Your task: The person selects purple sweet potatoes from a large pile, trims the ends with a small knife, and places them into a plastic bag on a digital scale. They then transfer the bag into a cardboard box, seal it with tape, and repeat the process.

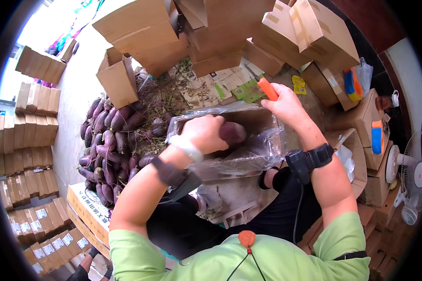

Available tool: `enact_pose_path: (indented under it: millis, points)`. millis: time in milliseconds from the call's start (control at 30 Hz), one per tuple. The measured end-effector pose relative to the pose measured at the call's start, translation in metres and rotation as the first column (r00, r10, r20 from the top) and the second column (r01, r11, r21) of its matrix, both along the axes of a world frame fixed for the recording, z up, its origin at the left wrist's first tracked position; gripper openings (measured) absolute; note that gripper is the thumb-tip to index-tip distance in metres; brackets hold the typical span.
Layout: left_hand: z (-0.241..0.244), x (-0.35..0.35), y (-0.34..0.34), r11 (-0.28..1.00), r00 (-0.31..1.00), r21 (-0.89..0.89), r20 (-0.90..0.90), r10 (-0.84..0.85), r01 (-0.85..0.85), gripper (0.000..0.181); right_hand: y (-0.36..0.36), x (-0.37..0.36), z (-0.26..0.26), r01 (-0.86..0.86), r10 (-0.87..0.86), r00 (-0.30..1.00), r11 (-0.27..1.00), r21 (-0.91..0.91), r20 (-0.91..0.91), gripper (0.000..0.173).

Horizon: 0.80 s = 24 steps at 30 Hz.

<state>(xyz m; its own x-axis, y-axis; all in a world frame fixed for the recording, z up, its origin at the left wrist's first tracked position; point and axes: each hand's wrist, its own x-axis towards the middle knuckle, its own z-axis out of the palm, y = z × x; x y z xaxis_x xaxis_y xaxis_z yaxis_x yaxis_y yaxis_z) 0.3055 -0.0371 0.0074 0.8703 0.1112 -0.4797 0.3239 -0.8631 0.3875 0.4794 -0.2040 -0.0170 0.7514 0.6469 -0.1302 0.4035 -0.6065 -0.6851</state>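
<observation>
A cardboard box (255, 116) lined with clear plastic film (232, 167) stands open before me. My left hand (204, 134) is over it, gripping a large purple radish-like root (235, 132) by one end. The other end of the root points right, inside the box opening. My fingertips and the box floor are partly hidden. Above the box's far right corner, my right hand (286, 103) holds a knife by its orange handle (268, 89). The narrow knife blade (251, 71) points away to the upper left.
On the left lies a large pile of purple roots (109, 147), with loose leaves and roots (161, 95) beside it. Cartons (28, 123) are stacked far left. Tape dispensers (377, 137) and a white fan (408, 168) stand right, near more boxes (327, 31). Another person's leg (86, 263) shows lower left.
</observation>
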Motion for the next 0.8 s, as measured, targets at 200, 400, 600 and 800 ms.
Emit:
enact_pose_path:
  millis: [200, 400, 600, 800]
  points:
    - [-0.107, 0.035, -0.029, 0.971, 0.989, -0.219, 0.132, -0.063, 0.091, 0.06, 0.005, 0.002, 0.015, -0.069, 0.044, 0.984, 0.988, -0.141, -0.171, 0.033]
    - [-0.127, 0.035, -0.027, 0.877, 0.929, -0.307, 0.097, -0.357, 0.369, 0.056, 0.005, 0.001, 0.016, -0.1, 0.065, 0.982, 0.975, -0.199, -0.177, 0.033]
    - [-0.123, 0.035, -0.037, 0.831, 0.834, -0.075, 0.104, -0.542, 0.55, 0.058, 0.004, 0.004, 0.007, -0.15, 0.121, 0.979, 0.973, -0.178, -0.162, 0.036]
    - [-0.091, 0.035, -0.016, 0.864, 0.905, -0.285, 0.03, -0.425, 0.415, 0.066, 0.011, 0.013, -0.007, -0.165, 0.151, 0.979, 0.982, -0.092, -0.137, 0.037]
